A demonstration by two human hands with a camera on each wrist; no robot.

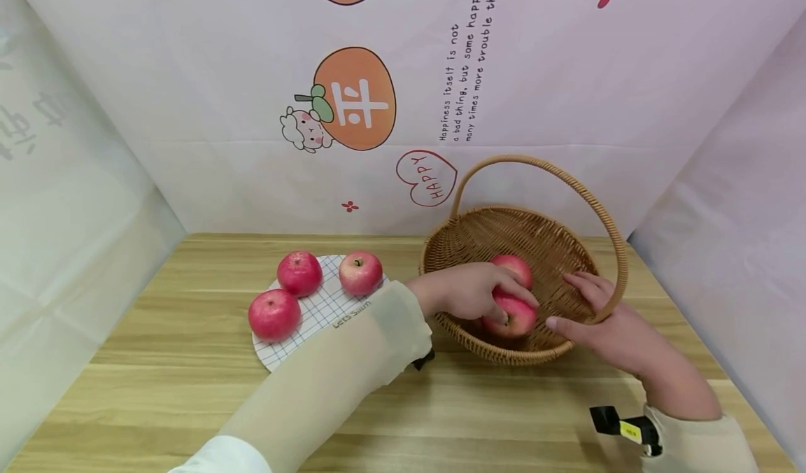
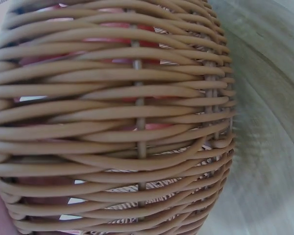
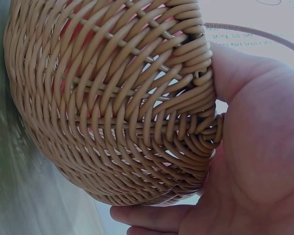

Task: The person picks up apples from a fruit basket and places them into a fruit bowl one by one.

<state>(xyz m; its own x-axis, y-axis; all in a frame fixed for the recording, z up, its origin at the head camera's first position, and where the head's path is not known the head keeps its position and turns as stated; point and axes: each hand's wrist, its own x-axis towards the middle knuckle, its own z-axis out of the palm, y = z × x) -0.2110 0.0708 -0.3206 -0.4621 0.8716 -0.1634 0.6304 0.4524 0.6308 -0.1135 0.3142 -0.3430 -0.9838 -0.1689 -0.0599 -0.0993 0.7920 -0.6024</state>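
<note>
Two red apples lie in the brown wicker basket (image 1: 497, 353), which stands at the right of the table in the head view. My left hand (image 1: 469, 291) reaches over its left rim and holds the nearer apple (image 1: 518, 317) from above, fingers and thumb around it. Touching or just behind that one is the other apple (image 1: 513, 266), partly covered by my fingers. At the basket's right rim, my right hand (image 1: 613, 326) grips the side by the handle's base, thumb and fingers spread to either side. Through the weave, the left wrist view shows only patches of red.
Left of the basket, a white checked mat (image 1: 324, 305) carries three more apples, including a paler one (image 1: 360, 273); my left sleeve (image 1: 352, 361) covers part of the mat. The basket's tall handle (image 1: 588, 196) arches above it. A printed cloth (image 1: 252, 109) hangs behind the wooden table (image 1: 157, 368).
</note>
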